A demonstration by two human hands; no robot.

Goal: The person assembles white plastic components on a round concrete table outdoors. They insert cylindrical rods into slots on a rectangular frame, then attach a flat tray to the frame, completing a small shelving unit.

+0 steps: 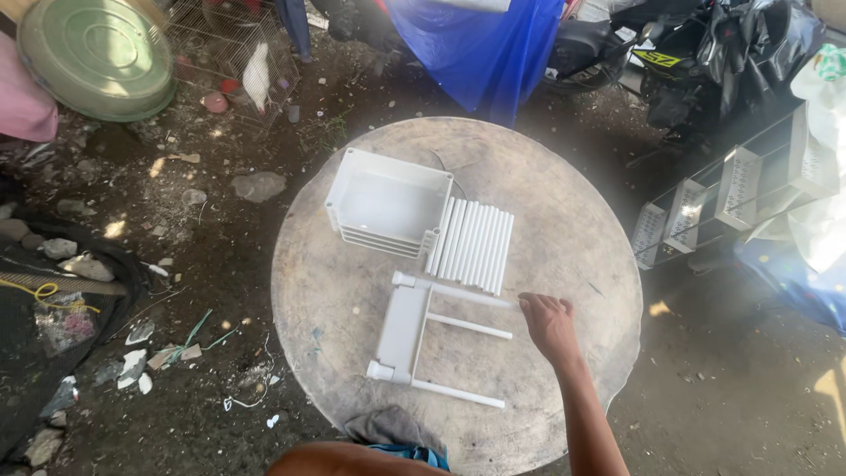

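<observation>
My right hand (548, 323) reaches over a round wooden tabletop (564, 229), fingers touching the end of a white plastic tube (471, 296) that is plugged into a white shelf tray (402, 330) lying on its side. Two more tubes (469, 327) stick out of that tray toward the right. Behind it lies a row of several loose white tubes (471, 245). A stack of white rectangular trays (388, 203) sits at the back left of the table. My left hand is out of view.
Dirt ground with stones and litter surrounds the table. A green round lid (95, 55) and a wire cage (233, 44) lie at the back left. A blue tarp (480, 44), a motorbike (696, 53) and a metal rack (731, 189) stand at the back and right.
</observation>
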